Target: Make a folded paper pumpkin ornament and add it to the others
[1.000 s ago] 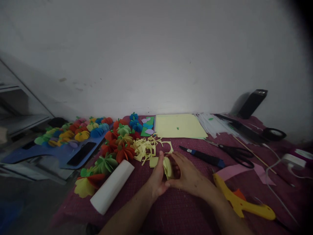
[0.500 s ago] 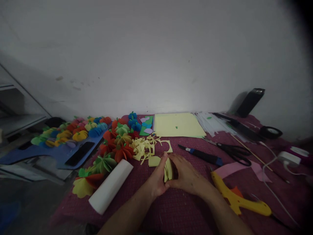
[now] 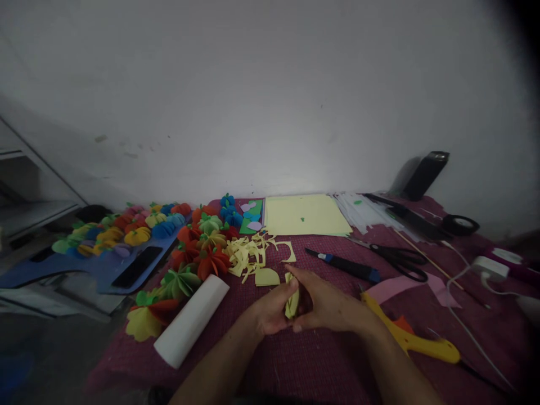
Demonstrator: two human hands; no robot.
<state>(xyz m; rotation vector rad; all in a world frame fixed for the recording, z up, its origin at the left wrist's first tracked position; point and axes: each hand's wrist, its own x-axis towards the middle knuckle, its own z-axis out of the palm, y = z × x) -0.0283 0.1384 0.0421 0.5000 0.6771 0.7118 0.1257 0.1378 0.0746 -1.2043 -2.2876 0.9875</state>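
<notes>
Between my two hands is a small stack of folded yellow paper pieces [image 3: 291, 298], held upright above the cloth. My left hand [image 3: 273, 310] grips it from the left, thumb against its face. Curved around the right side, my right hand [image 3: 327, 301] touches the stack with its fingertips, its palm hollow. Just beyond the left hand lies a rounded yellow paper piece [image 3: 266, 277]. Curly yellow paper scraps [image 3: 246, 253] are heaped behind it, with a cut-out yellow remnant [image 3: 288, 252] beside them.
A utility knife [image 3: 350, 266], black scissors [image 3: 399, 260] and a yellow glue gun [image 3: 426, 344] lie to the right. Leftward are a white roll [image 3: 192, 322] and several paper pumpkins [image 3: 213, 261]. Yellow sheets [image 3: 307, 215] lie by the wall.
The paper stack has turned more edge-on and looks narrower. My right hand's fingers have shifted slightly right, and the rounded piece on the cloth shows more fully. The view has shifted slightly.
</notes>
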